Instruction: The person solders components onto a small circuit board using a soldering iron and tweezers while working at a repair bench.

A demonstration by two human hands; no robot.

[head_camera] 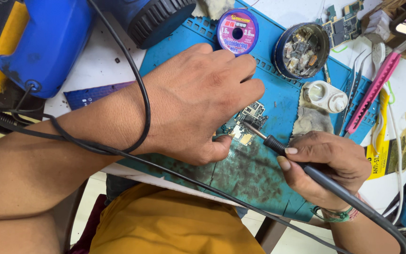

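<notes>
Fingers of the left hand (198, 101) curled palm-down, pinning the board (246, 124) to the mat (278, 94); the right hand (327, 164) gripped the iron (278, 145) pen-style, tip on the board.

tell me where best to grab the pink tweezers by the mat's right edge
Take the pink tweezers at the middle of their long flat body, coming from above with a pinch across the narrow width. They lie flat and slanted beside the metal tweezers, so the outer right side looks freer.

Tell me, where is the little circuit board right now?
The circuit board lies mid-frame on the blue work mat, pinned under the left hand, with the soldering iron held by the right hand touching it.
</notes>
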